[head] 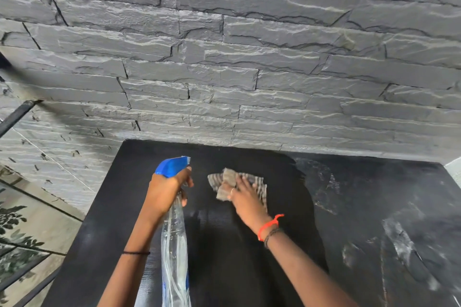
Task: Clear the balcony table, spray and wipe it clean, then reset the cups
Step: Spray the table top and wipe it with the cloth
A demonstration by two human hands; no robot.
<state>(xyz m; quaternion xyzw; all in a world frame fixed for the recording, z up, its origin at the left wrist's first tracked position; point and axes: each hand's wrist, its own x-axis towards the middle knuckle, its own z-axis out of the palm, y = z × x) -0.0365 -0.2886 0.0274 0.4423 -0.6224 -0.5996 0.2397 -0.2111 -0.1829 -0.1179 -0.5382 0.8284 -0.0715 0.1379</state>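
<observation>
Over black table, left hand grips clear spray bottle; flat right hand presses striped cloth.

Grey stacked-stone wall filling the view, black table butted against its foot, pale dusty streaks on the top's right side, dark rail meeting the wall's left end, tiled floor and leaves below, soft daylight

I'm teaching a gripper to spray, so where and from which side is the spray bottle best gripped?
Grip the spray bottle at its narrow neck, just under the blue trigger head, coming from the left as the left hand does. The neck is the slimmest part, so fingers can close round it. The nozzle points away toward the wall, which probably leaves the trigger within a forefinger's reach.
</observation>
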